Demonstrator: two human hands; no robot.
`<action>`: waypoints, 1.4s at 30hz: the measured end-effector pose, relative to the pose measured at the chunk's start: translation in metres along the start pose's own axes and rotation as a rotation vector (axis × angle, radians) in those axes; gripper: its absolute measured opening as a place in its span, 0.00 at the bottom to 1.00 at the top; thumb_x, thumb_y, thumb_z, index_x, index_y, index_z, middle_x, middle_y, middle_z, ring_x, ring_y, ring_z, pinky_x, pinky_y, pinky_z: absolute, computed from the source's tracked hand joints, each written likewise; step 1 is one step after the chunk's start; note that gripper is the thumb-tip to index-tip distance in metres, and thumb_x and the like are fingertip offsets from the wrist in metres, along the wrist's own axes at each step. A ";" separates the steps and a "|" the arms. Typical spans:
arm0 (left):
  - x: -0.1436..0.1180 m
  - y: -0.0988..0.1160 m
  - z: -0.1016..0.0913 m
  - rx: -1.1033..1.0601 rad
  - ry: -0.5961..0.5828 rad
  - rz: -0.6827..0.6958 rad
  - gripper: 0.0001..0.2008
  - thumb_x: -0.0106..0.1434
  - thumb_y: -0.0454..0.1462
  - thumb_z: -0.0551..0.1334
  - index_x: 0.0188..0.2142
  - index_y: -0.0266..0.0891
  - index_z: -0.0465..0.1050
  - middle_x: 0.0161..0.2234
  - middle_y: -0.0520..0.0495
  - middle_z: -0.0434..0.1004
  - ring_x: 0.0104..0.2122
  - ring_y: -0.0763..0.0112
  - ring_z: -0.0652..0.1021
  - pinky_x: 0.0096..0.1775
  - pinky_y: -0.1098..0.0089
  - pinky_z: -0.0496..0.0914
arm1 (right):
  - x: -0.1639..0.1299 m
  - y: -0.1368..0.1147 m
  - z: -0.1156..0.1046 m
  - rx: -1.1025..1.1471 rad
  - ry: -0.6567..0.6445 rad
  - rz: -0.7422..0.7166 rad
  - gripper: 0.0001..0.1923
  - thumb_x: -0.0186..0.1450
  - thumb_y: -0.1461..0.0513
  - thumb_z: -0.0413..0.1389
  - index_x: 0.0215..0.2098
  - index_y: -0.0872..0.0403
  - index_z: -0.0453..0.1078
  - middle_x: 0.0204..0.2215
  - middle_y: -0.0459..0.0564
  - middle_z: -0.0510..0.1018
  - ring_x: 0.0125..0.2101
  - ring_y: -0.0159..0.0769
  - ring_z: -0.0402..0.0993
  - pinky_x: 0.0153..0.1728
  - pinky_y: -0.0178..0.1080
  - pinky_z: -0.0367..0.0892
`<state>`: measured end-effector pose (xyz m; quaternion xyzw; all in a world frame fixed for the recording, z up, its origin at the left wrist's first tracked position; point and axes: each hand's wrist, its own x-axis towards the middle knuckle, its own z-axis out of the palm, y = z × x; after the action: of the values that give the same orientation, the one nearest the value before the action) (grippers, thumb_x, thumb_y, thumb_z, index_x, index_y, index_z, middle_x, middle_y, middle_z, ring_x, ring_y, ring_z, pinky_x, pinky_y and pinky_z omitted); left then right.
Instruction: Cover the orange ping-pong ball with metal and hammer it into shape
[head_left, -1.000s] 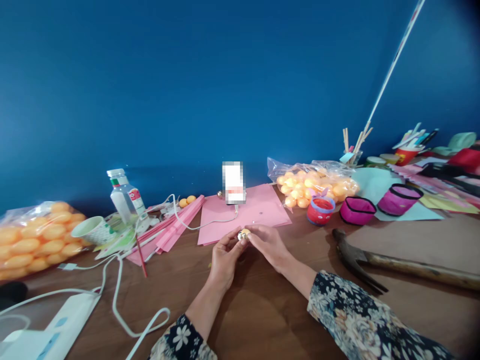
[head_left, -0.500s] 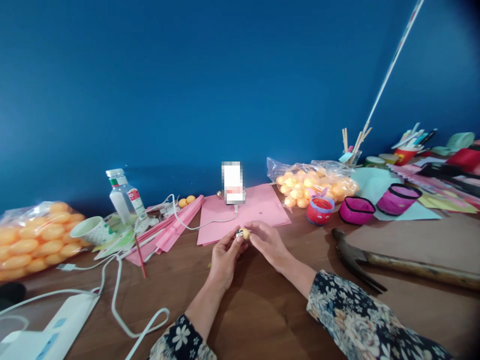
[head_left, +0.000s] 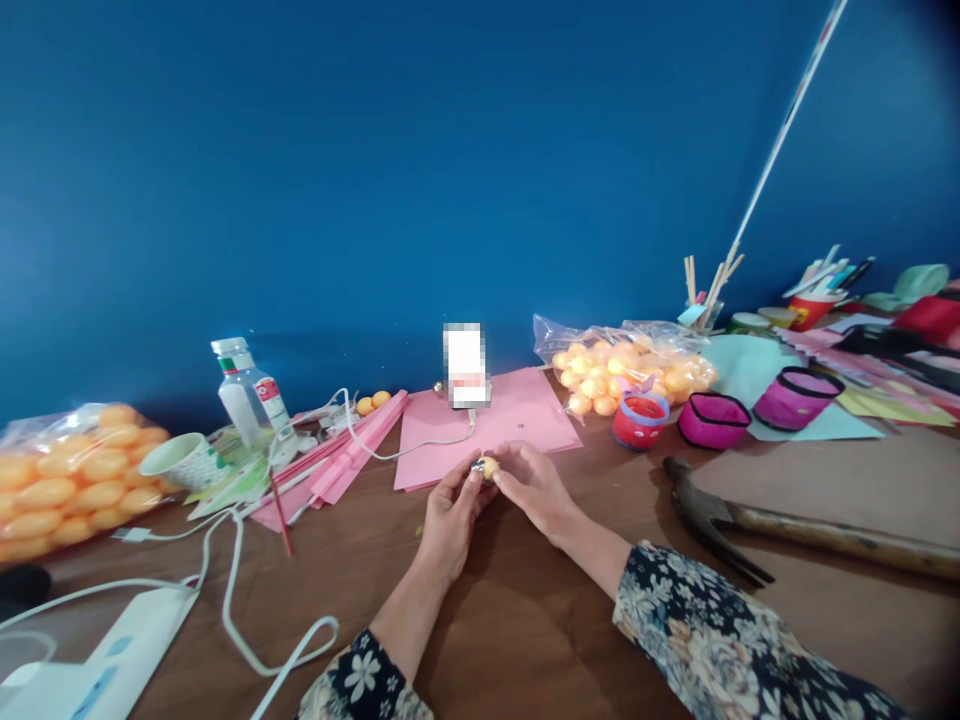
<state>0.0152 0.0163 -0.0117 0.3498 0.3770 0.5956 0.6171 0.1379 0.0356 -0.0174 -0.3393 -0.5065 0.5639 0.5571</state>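
A small yellow ball with dark and whitish marks on one side [head_left: 490, 468] is held up over the table between my fingertips. My left hand [head_left: 450, 515] pinches it from the left, the thumb on its near side. From the right, my right hand [head_left: 541, 495] closes thumb and fingers on the same ball. The fingers cover part of it, and its finer details are too small to make out. Just beyond my hands lie pink paper sheets [head_left: 510, 415].
A claw hammer [head_left: 817, 530] lies at right, near magenta fabric cups [head_left: 712, 420] and a red cup [head_left: 640, 420]. Bags of orange balls [head_left: 82, 470] stand at left and behind. White cables [head_left: 236, 590], a bottle [head_left: 244, 400] and a paper cup [head_left: 180, 460] are at left.
My right thumb has shifted slightly left and down against the ball, and the ball has turned a little. Everything else stays in place.
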 end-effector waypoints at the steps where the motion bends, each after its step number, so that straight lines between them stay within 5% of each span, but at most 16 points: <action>1: 0.000 0.000 0.000 0.000 0.000 0.001 0.19 0.51 0.39 0.64 0.44 0.39 0.70 0.43 0.44 0.74 0.41 0.67 0.74 0.46 0.63 0.67 | 0.000 0.000 0.000 0.008 0.002 -0.002 0.14 0.54 0.59 0.59 0.37 0.53 0.64 0.38 0.50 0.74 0.41 0.37 0.70 0.44 0.40 0.65; 11: 0.000 -0.001 -0.004 0.013 -0.011 0.016 0.15 0.51 0.37 0.64 0.40 0.37 0.69 0.39 0.46 0.74 0.38 0.71 0.74 0.45 0.65 0.68 | -0.001 -0.004 0.002 0.022 -0.040 0.032 0.10 0.54 0.62 0.58 0.35 0.53 0.67 0.33 0.47 0.76 0.37 0.35 0.72 0.40 0.38 0.65; 21: -0.003 0.003 -0.003 0.043 -0.015 -0.022 0.14 0.49 0.36 0.66 0.36 0.38 0.68 0.37 0.48 0.72 0.37 0.71 0.74 0.41 0.65 0.70 | 0.004 -0.010 -0.007 0.229 -0.050 0.239 0.10 0.49 0.62 0.61 0.30 0.55 0.70 0.34 0.49 0.77 0.35 0.36 0.73 0.41 0.41 0.65; 42: -0.004 0.005 -0.002 0.033 -0.024 -0.045 0.14 0.50 0.35 0.65 0.37 0.37 0.67 0.37 0.48 0.71 0.37 0.72 0.73 0.40 0.68 0.70 | 0.006 -0.007 -0.009 0.218 -0.064 0.245 0.11 0.49 0.60 0.62 0.29 0.56 0.69 0.33 0.49 0.77 0.35 0.37 0.72 0.40 0.42 0.65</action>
<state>0.0114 0.0127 -0.0083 0.3583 0.3871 0.5710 0.6291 0.1474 0.0417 -0.0117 -0.3181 -0.4146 0.6895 0.5015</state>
